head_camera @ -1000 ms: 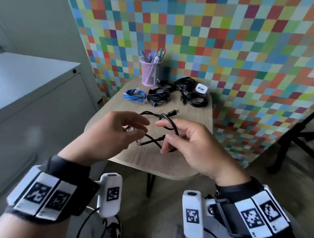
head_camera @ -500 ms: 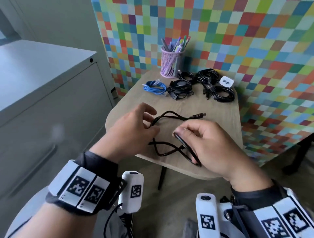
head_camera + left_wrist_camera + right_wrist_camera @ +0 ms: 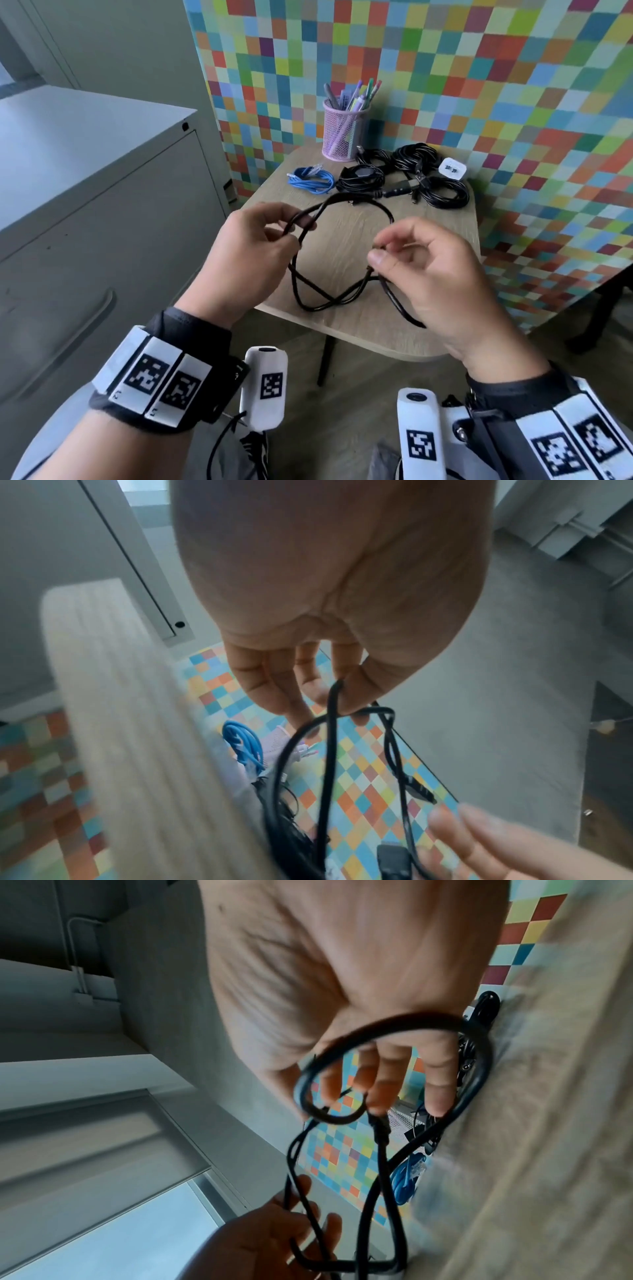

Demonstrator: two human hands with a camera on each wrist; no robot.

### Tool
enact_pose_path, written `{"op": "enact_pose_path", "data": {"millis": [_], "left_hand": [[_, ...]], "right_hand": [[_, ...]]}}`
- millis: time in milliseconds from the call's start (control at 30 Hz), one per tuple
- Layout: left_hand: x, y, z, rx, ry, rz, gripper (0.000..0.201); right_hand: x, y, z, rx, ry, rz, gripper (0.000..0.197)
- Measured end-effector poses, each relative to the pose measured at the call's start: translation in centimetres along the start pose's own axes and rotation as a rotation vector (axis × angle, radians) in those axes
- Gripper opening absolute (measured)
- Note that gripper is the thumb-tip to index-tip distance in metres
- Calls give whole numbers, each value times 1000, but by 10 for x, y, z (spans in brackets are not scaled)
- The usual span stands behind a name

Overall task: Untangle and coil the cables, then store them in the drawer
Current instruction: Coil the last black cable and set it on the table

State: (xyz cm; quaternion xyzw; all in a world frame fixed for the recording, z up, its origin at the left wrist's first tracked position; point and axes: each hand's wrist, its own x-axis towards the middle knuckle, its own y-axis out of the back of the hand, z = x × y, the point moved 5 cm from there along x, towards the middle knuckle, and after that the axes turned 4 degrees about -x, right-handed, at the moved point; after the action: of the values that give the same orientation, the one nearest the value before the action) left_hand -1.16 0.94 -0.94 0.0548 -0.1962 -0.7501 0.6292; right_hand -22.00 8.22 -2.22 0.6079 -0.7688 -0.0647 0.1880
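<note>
A thin black cable hangs in a wide loop between my two hands above the near half of the wooden table. My left hand pinches two crossing strands at the loop's left side; the left wrist view shows the cable running down from that pinch. My right hand pinches the cable at the loop's right side, and a strand trails under its palm. In the right wrist view the cable curls round those fingers. The lower strands cross near the table's front edge.
At the table's back lie a coiled blue cable, black coils, a white charger and a pink mesh pen cup. A grey cabinet with a handled drawer front stands to the left. A checkered wall is behind.
Both hands have risen from the table with the black cable and moved apart. The loop between them is wider now. My right hand has shifted its pinch further along the cable.
</note>
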Motion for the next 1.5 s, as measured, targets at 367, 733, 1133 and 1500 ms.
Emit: {"op": "enact_pose_path", "data": {"millis": [367, 733, 1133, 1500], "left_hand": [[-4, -19, 9, -274, -75, -134, 13], [-4, -19, 7, -473, 44, -42, 18], [1, 2, 9, -214, -43, -144, 22], [14, 52, -3, -80, -61, 134, 25]], "right_hand": [[7, 11, 7, 382, -49, 78, 26], [8, 15, 7, 672, -144, 146, 28], [10, 26, 4, 615, -63, 237, 34], [18, 89, 24, 619, -59, 478, 32]]}}
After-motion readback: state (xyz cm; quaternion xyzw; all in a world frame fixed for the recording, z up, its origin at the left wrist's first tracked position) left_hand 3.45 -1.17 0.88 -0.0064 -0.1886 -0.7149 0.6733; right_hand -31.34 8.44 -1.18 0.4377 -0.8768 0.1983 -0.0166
